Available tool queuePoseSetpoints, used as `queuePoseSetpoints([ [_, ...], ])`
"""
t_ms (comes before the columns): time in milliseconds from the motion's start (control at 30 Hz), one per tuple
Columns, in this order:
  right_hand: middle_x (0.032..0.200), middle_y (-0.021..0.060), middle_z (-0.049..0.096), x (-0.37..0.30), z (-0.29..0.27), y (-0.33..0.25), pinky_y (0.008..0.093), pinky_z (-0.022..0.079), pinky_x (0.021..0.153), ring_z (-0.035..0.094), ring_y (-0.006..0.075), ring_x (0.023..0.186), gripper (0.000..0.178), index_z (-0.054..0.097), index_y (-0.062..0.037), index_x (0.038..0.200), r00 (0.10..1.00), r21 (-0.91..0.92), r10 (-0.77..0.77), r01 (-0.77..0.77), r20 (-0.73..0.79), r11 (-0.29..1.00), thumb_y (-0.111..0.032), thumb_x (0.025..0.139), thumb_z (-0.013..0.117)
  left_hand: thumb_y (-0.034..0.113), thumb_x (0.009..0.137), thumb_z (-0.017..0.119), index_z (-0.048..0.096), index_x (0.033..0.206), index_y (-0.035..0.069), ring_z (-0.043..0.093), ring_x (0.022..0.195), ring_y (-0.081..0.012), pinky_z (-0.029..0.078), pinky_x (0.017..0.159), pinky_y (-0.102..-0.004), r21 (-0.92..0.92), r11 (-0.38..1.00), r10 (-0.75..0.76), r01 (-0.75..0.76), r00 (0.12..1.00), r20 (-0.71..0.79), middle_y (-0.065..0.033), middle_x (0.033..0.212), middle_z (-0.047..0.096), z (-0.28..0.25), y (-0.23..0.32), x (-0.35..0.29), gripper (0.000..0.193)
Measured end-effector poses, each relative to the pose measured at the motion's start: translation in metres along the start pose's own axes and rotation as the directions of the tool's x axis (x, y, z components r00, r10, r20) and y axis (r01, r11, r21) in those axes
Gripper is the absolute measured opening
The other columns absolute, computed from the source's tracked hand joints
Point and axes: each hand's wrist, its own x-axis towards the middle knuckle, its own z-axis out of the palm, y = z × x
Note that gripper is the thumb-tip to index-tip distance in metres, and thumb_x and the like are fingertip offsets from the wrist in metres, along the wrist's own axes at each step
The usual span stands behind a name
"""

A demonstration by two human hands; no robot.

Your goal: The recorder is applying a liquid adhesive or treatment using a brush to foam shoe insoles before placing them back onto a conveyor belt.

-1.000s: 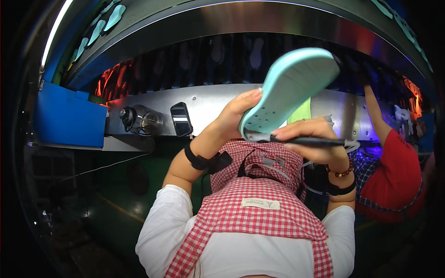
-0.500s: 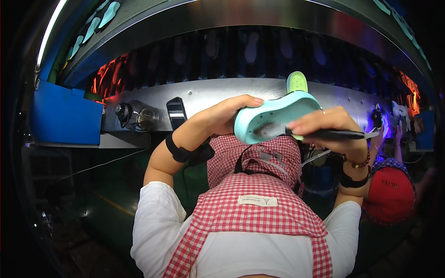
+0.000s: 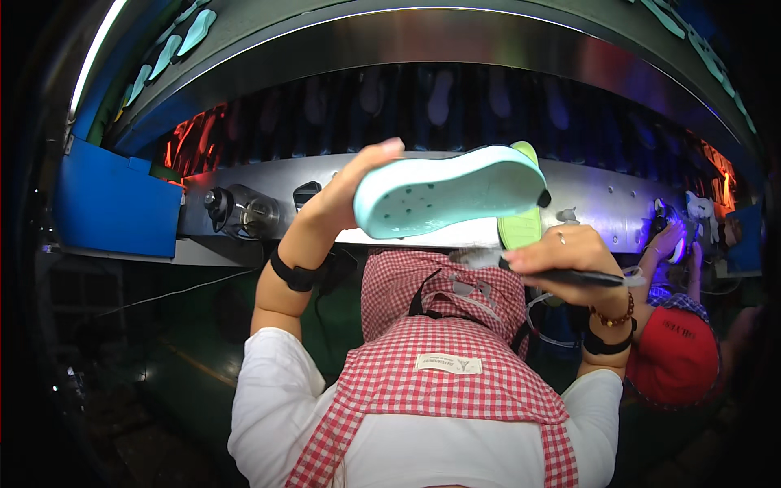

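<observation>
My left hand (image 3: 346, 189) grips the heel end of a light blue shoe sole (image 3: 451, 195), its fingers wrapped behind it. The sole is tilted so that its hollow inner side shows, with small holes at the left end and a wet-looking gleam. A small black piece sits at its right tip. Below and to the right, my right hand (image 3: 565, 256) is closed round a brush (image 3: 587, 278) with a black handle. Its pale, motion-blurred bristles are apart from the sole. A lime green sole (image 3: 519, 229) lies on the bench, partly covered by the blue one.
On the metal bench (image 3: 598, 220) stand a clear jug (image 3: 248, 213) and a phone (image 3: 307, 193) half hidden by my left arm. Dark slots with soles line the back. At right, a person in a red cap (image 3: 675, 350) works with their own hands (image 3: 671, 241).
The brush has come out of the blue sole and dropped lower. My left hand has shifted left and turned the sole, showing more of its inside.
</observation>
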Motion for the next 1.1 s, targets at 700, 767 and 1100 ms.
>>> queuePoseSetpoints([
  [700, 0.088, 0.0113, 0.067, 0.032, 0.030, 0.001, 0.0287, 0.050, 0.067, 0.064, 0.0188, 0.077, 0.020, 0.069, -0.0032, 0.092, 0.901, 0.133, 0.119, -0.068, -0.418, 0.989, -0.003, 0.072, 0.071, 0.077, 0.081, 0.015, 0.042, 0.130, 0.007, 0.058, 0.099, -0.0308, 0.044, 0.092, -0.0502, -0.717, 0.642, 0.371, -0.273, 0.928, -0.021, -0.0149, 0.104, 0.059, 0.052, -0.063, 0.042, 0.089],
  [767, 0.085, 0.0113, 0.067, 0.035, 0.031, 0.003, 0.0296, 0.050, 0.068, 0.064, 0.0204, 0.076, 0.021, 0.069, -0.0033, 0.092, 0.897, 0.115, 0.251, -0.224, -0.364, 0.968, -0.003, 0.071, 0.070, 0.076, 0.082, 0.016, 0.039, 0.133, 0.007, 0.056, 0.100, -0.0305, 0.041, 0.095, -0.0537, -0.693, 0.658, 0.419, -0.294, 0.908, 0.012, -0.0134, 0.104, 0.058, 0.059, -0.060, 0.045, 0.089],
  [1100, 0.091, 0.0132, 0.068, 0.008, 0.026, 0.011, 0.0306, 0.051, 0.079, 0.065, 0.0227, 0.086, 0.022, 0.069, -0.0015, 0.092, 0.970, 0.126, 0.132, -0.108, -0.206, 0.986, 0.003, 0.071, 0.069, 0.074, 0.082, 0.029, 0.045, 0.127, 0.006, 0.055, 0.108, -0.0292, 0.039, 0.099, -0.0558, -0.567, 0.664, 0.506, -0.486, 0.852, -0.137, -0.0126, 0.118, 0.055, 0.054, -0.039, 0.051, 0.084],
])
